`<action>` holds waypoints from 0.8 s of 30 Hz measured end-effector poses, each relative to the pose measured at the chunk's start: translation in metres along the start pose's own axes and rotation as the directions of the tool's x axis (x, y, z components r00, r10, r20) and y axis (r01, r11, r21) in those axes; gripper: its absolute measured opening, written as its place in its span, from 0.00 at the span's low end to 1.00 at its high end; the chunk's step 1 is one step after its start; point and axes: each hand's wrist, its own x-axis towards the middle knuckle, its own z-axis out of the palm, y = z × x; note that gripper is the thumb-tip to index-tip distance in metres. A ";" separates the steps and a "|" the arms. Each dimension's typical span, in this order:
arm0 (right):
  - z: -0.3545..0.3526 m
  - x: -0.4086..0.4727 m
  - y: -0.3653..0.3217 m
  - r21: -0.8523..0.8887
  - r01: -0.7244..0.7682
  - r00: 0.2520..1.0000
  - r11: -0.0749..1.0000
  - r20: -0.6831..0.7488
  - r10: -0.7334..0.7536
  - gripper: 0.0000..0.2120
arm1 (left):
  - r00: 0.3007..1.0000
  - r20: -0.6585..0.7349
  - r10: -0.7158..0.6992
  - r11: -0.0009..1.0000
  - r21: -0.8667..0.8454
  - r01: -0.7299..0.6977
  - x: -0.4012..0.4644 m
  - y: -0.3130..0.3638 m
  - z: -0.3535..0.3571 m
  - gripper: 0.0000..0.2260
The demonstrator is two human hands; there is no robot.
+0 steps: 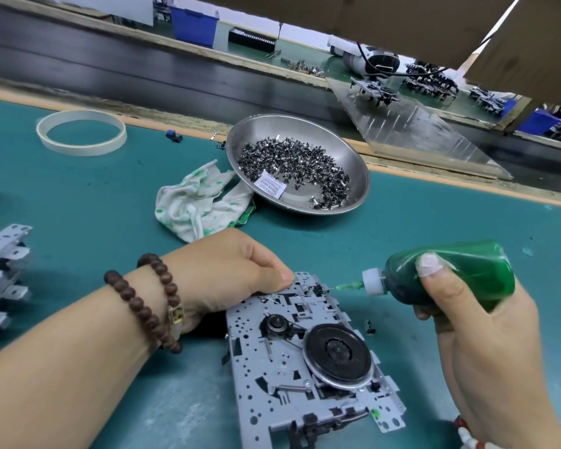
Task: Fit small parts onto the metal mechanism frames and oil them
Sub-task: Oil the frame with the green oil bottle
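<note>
A grey metal mechanism frame [272, 361] with a black flywheel and a belt lies on the green mat in front of me. My left hand [227, 273] grips its far left corner, thumb on the top edge. My right hand [476, 322] holds a green oil bottle [460, 273] on its side, thumb pressed on the bottle. Its white nozzle [371, 281] points left, and its green tip touches a small black part [318, 289] at the frame's far edge. A green oil spot [375, 413] shows on the frame's near right edge.
A steel bowl [353, 150] holding several small dark parts and a desiccant packet sits behind the frame. A green-stained rag [195, 202] lies left of it. More frames are stacked [4, 273] at the left edge. A white ring [81, 132] lies far left; a loose part [370, 328] lies right of the frame.
</note>
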 end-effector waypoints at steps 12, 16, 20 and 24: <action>-0.002 0.000 -0.001 0.035 -0.023 1.000 0.999 0.004 0.022 0.18 | 1.000 -0.016 0.010 1.000 0.005 -0.010 0.000 0.000 0.001 0.05; -0.009 0.005 -0.001 0.328 -0.119 0.987 0.937 -0.060 0.147 0.02 | 1.000 -0.012 0.008 1.000 -0.006 -0.008 0.000 0.000 0.001 0.05; -0.014 0.009 -0.002 0.465 -0.264 0.954 0.845 -0.004 0.300 0.14 | 1.000 -0.007 0.014 1.000 -0.006 -0.014 0.001 0.000 0.000 0.06; -0.015 0.011 -0.006 0.559 -0.387 0.909 0.733 0.095 0.407 0.09 | 1.000 0.011 0.017 1.000 0.005 -0.017 -0.001 -0.001 0.000 0.06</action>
